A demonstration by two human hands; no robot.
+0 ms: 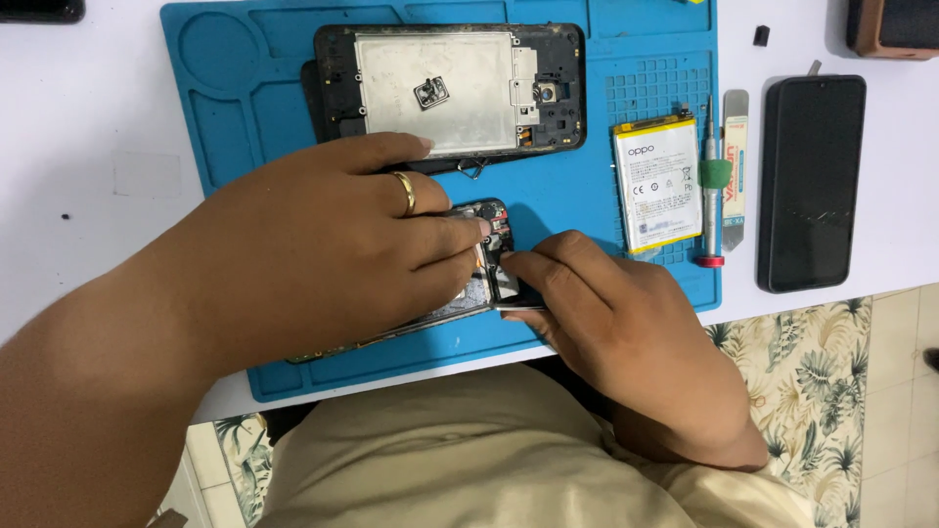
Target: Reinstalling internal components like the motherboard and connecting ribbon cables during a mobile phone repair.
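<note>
The left hand (323,254), a gold ring (406,193) on one finger, lies flat over an opened phone body (486,256) at the near middle of a blue work mat (577,196), its fingers (445,235) held close together and pressing down on the phone so that only the right end with its exposed inner parts shows. The right hand (606,323) comes in from the near right, its fingers pressed together in a pinch on a thin metal tool (518,306) whose tip rests at the edge of that exposed end; the two hands almost touch there. Far of the left hand on the mat lies a black phone frame (450,88) with a silver metal plate, and a small square camera part (431,93) sits on the plate. To the right on the mat lies a white battery with yellow edges (657,183), and just beside it a slim screwdriver with a red tip (711,196) and a flat pry tool (736,161). Off the mat, further right on the white tabletop (88,127), a dark phone (811,183) lies face up with its screen off. A tiny black piece (761,35) lies far right on the tabletop. A beige garment (460,460) fills the near edge, with leaf-patterned floor (802,372) to the right.
</note>
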